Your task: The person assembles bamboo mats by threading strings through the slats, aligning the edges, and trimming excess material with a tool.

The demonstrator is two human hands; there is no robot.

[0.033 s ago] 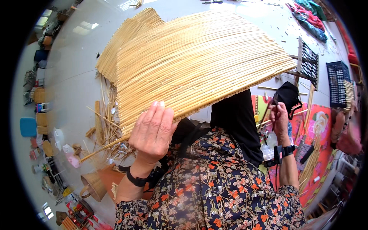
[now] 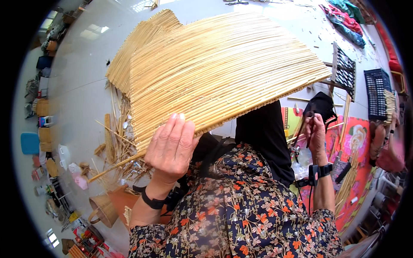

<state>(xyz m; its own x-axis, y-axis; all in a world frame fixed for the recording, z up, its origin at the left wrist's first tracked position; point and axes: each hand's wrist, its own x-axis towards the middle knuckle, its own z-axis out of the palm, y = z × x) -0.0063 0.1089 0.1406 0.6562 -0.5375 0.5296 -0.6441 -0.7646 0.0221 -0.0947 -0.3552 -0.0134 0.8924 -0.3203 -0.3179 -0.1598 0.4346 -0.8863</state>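
Observation:
A wide mat of straw-coloured stalks [image 2: 223, 56], bound side by side with thread, lies across my lap and reaches far forward. My left hand [image 2: 171, 144] grips its near left edge, with the fingers flat on top and the thumb hidden beneath. One longer stalk [image 2: 109, 170] sticks out past the mat's left edge. To the right of the mat, my right hand [image 2: 316, 127] is raised with its fingers pinched on a dark slim tool [image 2: 308, 126]. It is partly blurred against a black bag-like thing, so its exact kind does not show.
Another stalk mat [image 2: 142, 47] lies behind at the left. Loose stalks and scraps [image 2: 118, 137] litter the floor below it, near a woven basket [image 2: 103, 210]. At right are a red floral cloth [image 2: 357, 137], a dark crate [image 2: 377, 94], a low stool [image 2: 344, 71] and another person's arm [image 2: 389, 146].
The dark tool in my right hand has turned slightly, and that hand has shifted a little. My left hand stays on the mat. The whole view has slid slightly leftward.

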